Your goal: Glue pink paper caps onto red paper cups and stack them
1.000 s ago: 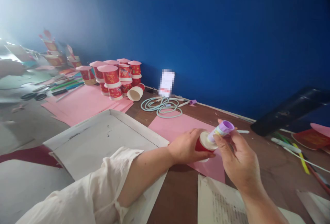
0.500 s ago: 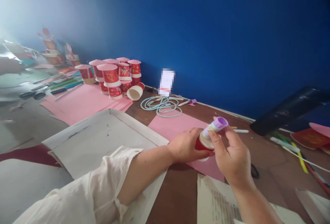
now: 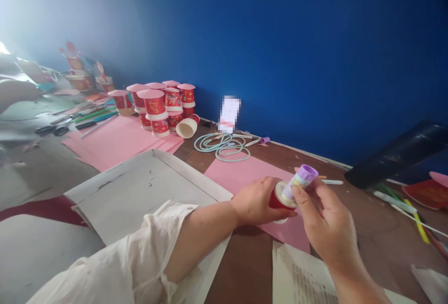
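Note:
My left hand is wrapped round a red paper cup, whose pale base faces up and toward the right. In my right hand is a glue stick with a purple end, held slantwise between thumb and fingers. The lower end of the glue stick meets the cup's pale base. Both hands are above a pink sheet of paper lying on the brown table.
Stacked red cups with pink tops stand by the blue wall, near a tipped cup. A coiled pale cable, a white box lid, printed paper and a black bottle surround the hands. A person's arm shows far left.
The glue stick has shifted slightly across the cup's base and tilts further right. Both hands keep their holds. The whole view has slid a little to the right.

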